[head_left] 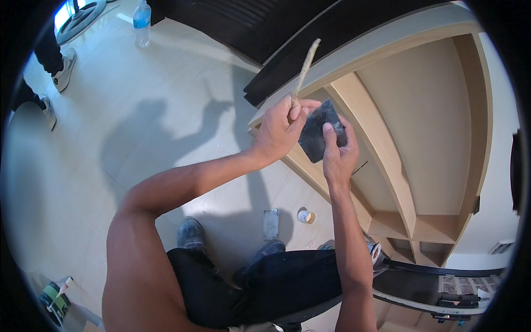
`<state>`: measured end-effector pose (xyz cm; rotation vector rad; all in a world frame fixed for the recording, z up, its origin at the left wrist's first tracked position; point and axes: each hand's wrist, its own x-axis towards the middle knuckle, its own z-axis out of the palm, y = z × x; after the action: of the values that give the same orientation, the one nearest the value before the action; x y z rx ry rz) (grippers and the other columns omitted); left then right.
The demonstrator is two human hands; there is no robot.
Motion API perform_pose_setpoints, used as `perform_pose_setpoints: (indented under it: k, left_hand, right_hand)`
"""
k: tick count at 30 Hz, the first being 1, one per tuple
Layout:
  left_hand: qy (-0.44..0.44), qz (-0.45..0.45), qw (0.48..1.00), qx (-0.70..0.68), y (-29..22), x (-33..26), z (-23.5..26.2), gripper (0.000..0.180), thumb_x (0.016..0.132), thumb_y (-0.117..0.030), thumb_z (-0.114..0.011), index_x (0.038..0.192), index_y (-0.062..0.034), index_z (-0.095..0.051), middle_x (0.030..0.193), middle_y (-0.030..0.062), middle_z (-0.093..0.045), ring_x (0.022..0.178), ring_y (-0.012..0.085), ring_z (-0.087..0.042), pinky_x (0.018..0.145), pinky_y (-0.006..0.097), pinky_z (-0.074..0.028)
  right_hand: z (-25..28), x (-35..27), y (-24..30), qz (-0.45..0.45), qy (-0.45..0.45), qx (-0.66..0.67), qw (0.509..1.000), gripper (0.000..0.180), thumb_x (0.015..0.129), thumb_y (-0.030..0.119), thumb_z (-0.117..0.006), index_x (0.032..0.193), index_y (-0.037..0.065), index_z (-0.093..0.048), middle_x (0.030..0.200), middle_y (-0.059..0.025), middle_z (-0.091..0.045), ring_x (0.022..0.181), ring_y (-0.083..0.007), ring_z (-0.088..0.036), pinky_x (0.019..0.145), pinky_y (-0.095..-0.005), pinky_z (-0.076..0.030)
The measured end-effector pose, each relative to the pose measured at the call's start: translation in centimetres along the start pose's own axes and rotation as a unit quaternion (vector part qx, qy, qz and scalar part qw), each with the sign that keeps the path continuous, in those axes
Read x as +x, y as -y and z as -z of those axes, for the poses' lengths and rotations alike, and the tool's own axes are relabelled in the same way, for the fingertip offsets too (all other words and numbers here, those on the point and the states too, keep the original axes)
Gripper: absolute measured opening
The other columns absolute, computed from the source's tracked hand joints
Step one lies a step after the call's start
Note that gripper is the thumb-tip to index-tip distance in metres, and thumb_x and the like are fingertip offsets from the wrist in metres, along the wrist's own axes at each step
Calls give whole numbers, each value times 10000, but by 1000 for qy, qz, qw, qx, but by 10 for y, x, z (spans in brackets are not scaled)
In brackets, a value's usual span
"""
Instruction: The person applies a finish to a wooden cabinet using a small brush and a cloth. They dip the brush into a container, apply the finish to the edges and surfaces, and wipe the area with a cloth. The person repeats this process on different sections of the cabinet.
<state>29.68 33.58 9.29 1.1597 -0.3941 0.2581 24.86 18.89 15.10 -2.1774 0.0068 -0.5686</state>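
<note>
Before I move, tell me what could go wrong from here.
The pale stick juts well out of the left grip with wooden shelving beyond it, so a careless swing might knock the wood.
A grey rectangular piece lies on the floor just in front of the right shoe; a step forward could land on it and slip.
The small tub nearby might get kicked.

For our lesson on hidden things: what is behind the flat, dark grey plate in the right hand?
Behind the plate, a pale wooden open-fronted shelf unit shows past its edges; anything directly behind is covered.
</note>
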Motion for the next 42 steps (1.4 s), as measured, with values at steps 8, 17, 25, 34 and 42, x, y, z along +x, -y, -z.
perform_pose_setpoints:
  k: [8,17,25,34,42]
  left_hand:
    - [26,-28,999,37,4,5,-3,334,1044,-72,-584,851,-75,-311,1381,182,-685,657,67,-373,580,284,-418]
    - [46,-34,997,57,12,4,-6,346,1035,-78,-605,846,-69,-315,1411,181,-666,645,71,-362,566,292,-398]
    - [43,-36,996,70,12,4,-8,356,1019,-85,-624,831,-66,-323,1422,167,-661,623,101,-367,565,306,-396]
    - [32,-37,997,66,11,2,-10,362,1010,-82,-647,826,-73,-336,1410,183,-661,681,98,-453,594,305,-424]
    - [-5,83,996,-19,-7,4,-1,429,902,-72,-819,909,-91,-391,1348,150,-634,1156,148,-610,870,299,-578]
  right_hand:
    - [-10,21,-6,-55,-12,47,997,366,1024,234,-687,1240,-61,-696,1000,-70,-733,895,-109,-647,796,-263,-527]
    - [-10,24,-17,-48,-18,52,997,357,1013,261,-707,1197,-44,-729,945,-45,-733,826,-86,-626,724,-256,-515]
    - [-12,23,-13,-61,-14,45,997,358,1018,259,-700,1213,-41,-726,948,-51,-735,834,-92,-631,732,-264,-521]
    - [-5,26,-23,-58,2,46,997,346,1013,255,-712,1206,-32,-730,948,-45,-728,838,-85,-628,736,-248,-518]
    - [11,14,7,30,17,-75,997,313,983,190,-726,1202,-34,-721,972,-113,-730,895,-135,-674,803,-287,-538]
